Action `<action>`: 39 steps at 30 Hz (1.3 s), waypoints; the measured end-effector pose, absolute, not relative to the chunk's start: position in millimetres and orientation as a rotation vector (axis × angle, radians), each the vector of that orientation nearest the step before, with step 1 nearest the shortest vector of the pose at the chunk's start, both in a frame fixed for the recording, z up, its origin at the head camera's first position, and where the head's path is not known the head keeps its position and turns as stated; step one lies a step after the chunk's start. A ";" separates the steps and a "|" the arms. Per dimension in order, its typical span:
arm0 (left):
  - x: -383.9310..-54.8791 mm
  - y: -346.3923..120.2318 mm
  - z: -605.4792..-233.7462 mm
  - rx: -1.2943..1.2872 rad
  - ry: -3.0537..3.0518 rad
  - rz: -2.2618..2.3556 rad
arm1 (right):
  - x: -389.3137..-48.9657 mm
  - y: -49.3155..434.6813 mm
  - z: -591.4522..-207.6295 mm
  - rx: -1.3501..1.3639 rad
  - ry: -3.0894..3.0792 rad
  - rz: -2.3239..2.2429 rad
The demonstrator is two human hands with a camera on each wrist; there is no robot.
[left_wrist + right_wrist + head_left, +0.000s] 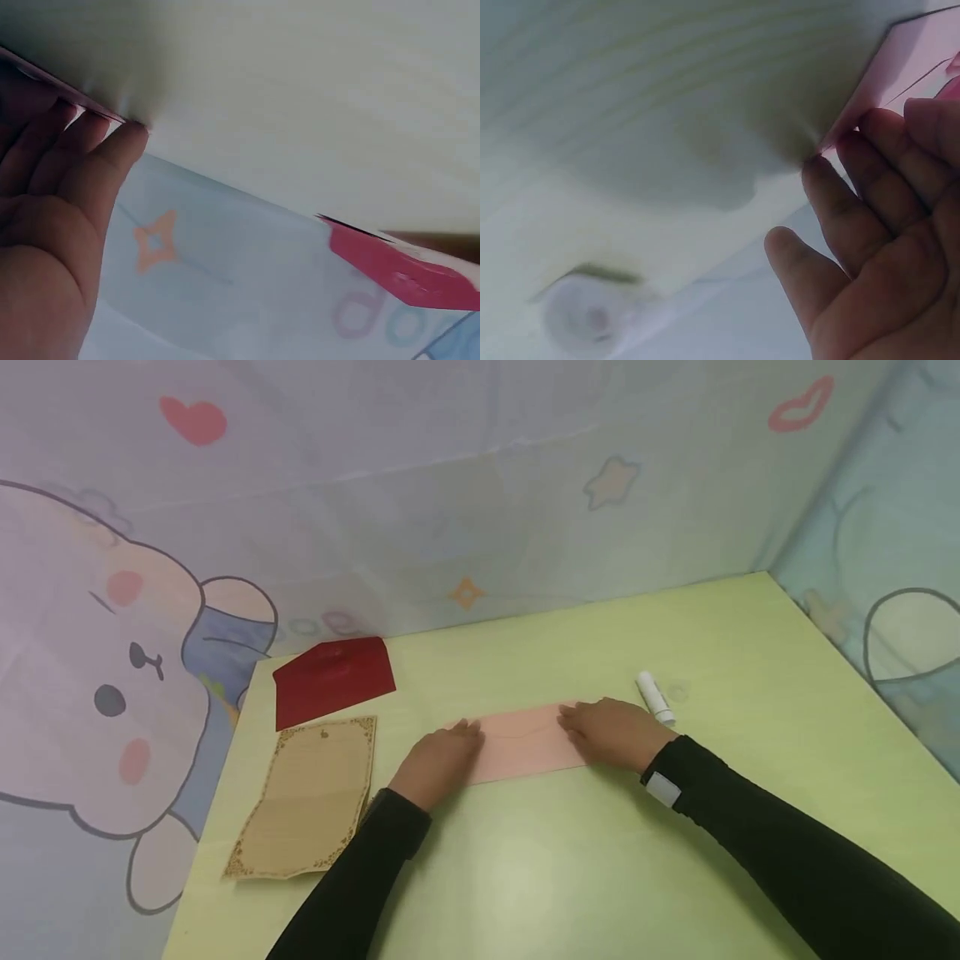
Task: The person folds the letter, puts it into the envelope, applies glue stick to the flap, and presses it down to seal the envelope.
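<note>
A pink envelope (pixel 521 745) lies flat on the pale green table, a faint flap line across its face. My left hand (pixel 442 756) rests on its left end, fingertips on the paper. On the right end the fingers of my right hand (pixel 618 732) press down. In the left wrist view, the fingers (pixel 94 161) meet the envelope's edge from the side. The right wrist view has the fingertips (pixel 821 169) along the pink edge, with the little finger held apart. Just beyond my right hand lies a white glue stick (pixel 655 697).
A red envelope (pixel 333 681) with its flap raised lies at the back left. In front of it is a creased brown letter sheet (pixel 307 797) with an ornate border, partly behind my left sleeve. A printed cloth wall (pixel 525 543) stands along the table's back edge.
</note>
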State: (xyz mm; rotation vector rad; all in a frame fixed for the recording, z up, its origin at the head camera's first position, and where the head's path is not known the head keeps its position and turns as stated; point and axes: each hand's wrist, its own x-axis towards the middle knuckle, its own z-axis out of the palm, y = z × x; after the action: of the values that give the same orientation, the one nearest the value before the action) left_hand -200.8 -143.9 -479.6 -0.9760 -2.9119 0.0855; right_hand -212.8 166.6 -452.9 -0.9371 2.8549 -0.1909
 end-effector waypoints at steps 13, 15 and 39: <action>-192.1 -109.5 -482.7 -0.963 -2.825 0.174 | -203.9 127.9 -464.0 -1.168 2.889 -0.054; -195.8 -102.3 -488.0 -0.966 -2.770 0.215 | -204.1 120.3 -466.1 -1.186 2.889 -0.119; -189.7 -152.2 -487.3 -0.724 -2.916 -0.140 | -208.7 167.7 -457.2 -1.026 2.886 -0.204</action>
State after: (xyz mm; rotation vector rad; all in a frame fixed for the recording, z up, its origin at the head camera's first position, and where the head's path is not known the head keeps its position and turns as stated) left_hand -189.7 -152.2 -487.3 -0.7235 -2.9164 -0.1401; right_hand -208.7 167.7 -457.2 -1.0259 2.8857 -0.2042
